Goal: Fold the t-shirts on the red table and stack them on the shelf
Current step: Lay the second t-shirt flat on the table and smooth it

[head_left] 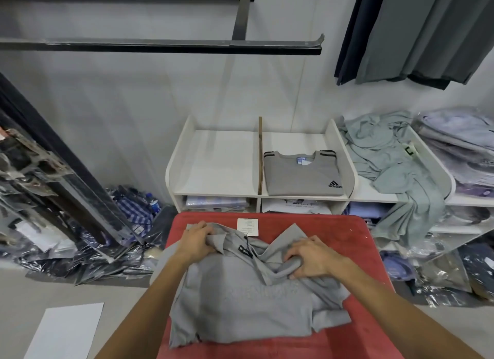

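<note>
Item: grey t-shirt [240,299], lying rumpled and partly folded on the red worktop [355,233], its collar end toward the shelf. A white hang tag [247,227] on a dark string lies on the red surface just beyond the collar; a small black label [245,251] shows at the neck.

Left hand [196,241]: fingers curled round a bunched fold of the grey cloth at the shirt's far left corner; grip closed on the fabric.

Right hand [311,257]: fingers and thumb pinching a gathered ridge of the same shirt near its right shoulder; grip likewise closed on the fabric.

White shelf unit [181,155], standing against the wall just behind the worktop. The top tier is split by a thin wooden divider [260,155]. In the compartment right of the divider lies one folded grey t-shirt with black shoulder stripes [296,176] and a black logo.

The lower cubbies hold packaged garments [216,201].

Further right, on an adjoining shelf, a heap of pale green garments [395,171] spills over the edge.

Floor, left: shirts in plastic bags [128,217] and a white sheet [66,332].

Above: black wall rail [160,46]; dark hanging clothes [417,32] at upper right.
</note>
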